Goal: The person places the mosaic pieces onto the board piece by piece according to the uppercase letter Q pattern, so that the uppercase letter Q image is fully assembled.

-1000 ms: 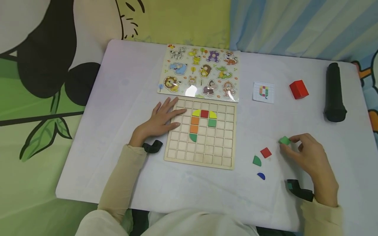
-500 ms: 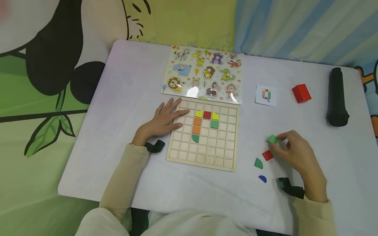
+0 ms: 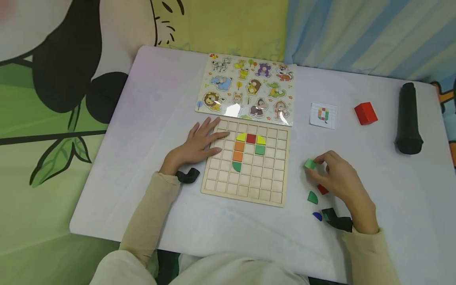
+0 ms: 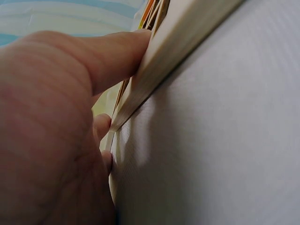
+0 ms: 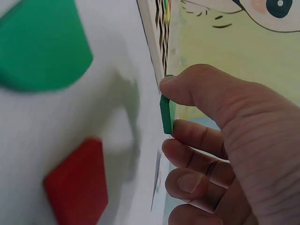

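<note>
Nearest the body, loose on the cloth-covered worktop [image 3: 246,229]: a blue half-disc [image 3: 317,216], a green quarter-round piece [image 3: 312,197], a red tile [image 3: 322,190] partly hidden beneath the right hand [image 3: 340,178]. That hand's grip is closed to a pinch on a green square tile [image 3: 310,163], off the board, just to its right. Left hand [image 3: 194,148] lies fingers spread, nothing grasped, thumb on the rim of the wooden grid board [image 3: 265,182], where coloured pieces [image 3: 238,157] fill a few cells. Best handling, I'd judge: light hold by the edges, tile squared to the cells, carried over the rim, board steadied opposite. Beyond: animal picture puzzle [image 3: 246,89], pattern card [image 3: 323,115], red block [image 3: 365,113], black cylinder [image 3: 408,118]. Farthest: striped curtain [image 3: 356,35], cartoon-printed backdrop [image 3: 53,154].
</note>
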### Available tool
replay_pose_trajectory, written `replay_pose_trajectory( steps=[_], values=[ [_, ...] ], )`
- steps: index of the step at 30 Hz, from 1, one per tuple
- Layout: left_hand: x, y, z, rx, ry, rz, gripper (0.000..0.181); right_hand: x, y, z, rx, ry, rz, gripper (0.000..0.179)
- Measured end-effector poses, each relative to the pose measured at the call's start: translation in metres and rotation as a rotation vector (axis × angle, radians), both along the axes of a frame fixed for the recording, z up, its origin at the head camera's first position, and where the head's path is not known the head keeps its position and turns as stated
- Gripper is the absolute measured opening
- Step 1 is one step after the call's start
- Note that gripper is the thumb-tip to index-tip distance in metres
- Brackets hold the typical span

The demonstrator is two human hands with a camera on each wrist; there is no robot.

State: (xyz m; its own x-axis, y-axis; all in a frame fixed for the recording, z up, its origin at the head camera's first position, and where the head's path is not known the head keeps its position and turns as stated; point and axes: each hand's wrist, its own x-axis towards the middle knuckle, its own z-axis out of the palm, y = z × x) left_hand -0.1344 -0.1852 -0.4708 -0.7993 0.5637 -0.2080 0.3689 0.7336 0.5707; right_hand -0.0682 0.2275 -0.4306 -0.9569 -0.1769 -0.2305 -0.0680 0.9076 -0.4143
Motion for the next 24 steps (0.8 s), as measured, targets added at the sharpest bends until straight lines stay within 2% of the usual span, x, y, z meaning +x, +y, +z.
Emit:
replay_pose_trajectory(
  steps=[10,24],
  values=[
    [0.000,0.000,0.000,0.000,0.002,-0.005,0.056,-0.007,-0.031,0.001,-0.018,-0.027,0.096,0.038],
    [0.000,-0.001,-0.002,-0.001,0.003,-0.003,0.056,-0.019,-0.075,-0.001,-0.028,0.031,0.244,0.031]
  ],
)
